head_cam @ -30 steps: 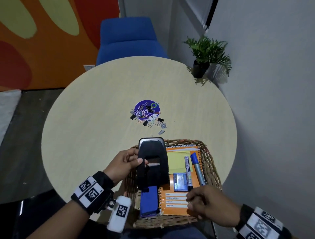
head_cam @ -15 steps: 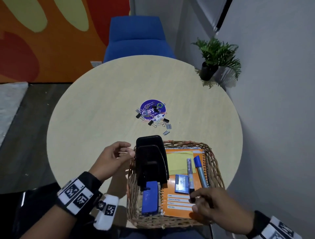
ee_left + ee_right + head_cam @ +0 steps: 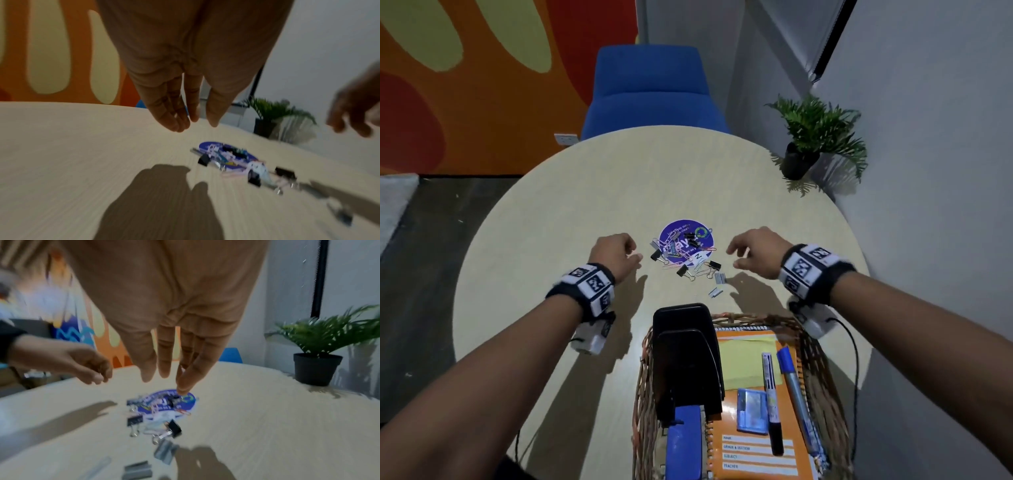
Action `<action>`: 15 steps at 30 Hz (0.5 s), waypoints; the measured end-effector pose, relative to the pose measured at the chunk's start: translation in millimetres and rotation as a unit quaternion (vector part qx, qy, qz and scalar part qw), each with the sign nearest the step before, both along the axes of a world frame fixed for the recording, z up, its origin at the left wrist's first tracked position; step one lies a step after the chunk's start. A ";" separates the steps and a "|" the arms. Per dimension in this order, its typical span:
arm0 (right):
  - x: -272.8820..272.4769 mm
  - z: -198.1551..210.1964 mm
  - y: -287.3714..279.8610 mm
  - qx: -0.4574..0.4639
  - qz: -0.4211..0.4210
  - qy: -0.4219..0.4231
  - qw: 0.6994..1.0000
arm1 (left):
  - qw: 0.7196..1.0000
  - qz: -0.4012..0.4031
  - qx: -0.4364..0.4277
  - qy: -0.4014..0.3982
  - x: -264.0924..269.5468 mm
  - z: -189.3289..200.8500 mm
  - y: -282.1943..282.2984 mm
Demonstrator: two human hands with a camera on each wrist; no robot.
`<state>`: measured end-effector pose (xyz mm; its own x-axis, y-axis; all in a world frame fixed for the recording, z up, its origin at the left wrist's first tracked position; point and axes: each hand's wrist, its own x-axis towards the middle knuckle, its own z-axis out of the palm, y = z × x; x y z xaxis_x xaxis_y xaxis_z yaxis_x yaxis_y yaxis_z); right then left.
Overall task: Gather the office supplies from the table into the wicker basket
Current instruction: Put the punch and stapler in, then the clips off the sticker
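Observation:
A heap of binder clips, paper clips and staple strips [image 3: 688,255] [image 3: 242,165] [image 3: 160,417] lies on and around a round purple sticker [image 3: 685,236] in the middle of the table. My left hand [image 3: 619,255] [image 3: 191,120] hovers just left of the heap, empty, fingers relaxed. My right hand [image 3: 748,253] [image 3: 164,379] hovers just right of it, empty too, fingers loosely spread above the clips. The wicker basket [image 3: 822,363] sits at the near edge, holding a black hole punch [image 3: 685,356], an orange notebook [image 3: 750,448], markers and a blue stapler [image 3: 685,442].
A potted plant [image 3: 815,137] [image 3: 320,356] stands at the table's far right by the wall. A blue chair [image 3: 650,92] is behind the table. Bare tabletop [image 3: 544,240] stretches to the left and beyond the heap.
Both hands have left the basket and reached forward over the table to either side of the clip heap. The hole punch stays in the basket, released by the left hand.

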<state>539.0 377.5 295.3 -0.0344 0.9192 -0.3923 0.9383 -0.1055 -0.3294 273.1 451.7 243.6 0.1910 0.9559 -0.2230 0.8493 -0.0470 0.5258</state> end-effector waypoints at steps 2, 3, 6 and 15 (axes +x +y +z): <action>-5.3 -25.0 26.6 -0.036 0.011 -0.046 0.998 | 0.998 -0.039 -0.005 0.047 14.8 -14.5 11.3; -7.4 -37.0 37.7 -0.053 0.009 -0.061 0.997 | 0.996 -0.050 -0.010 0.066 20.9 -21.0 15.9; -9.3 -70.7 63.5 -0.079 -0.003 -0.063 0.995 | 0.992 -0.064 -0.025 0.102 35.8 -35.5 25.1; -16.2 -118.0 97.8 -0.124 -0.009 -0.101 0.987 | 0.995 -0.057 -0.017 0.080 52.9 -65.6 29.0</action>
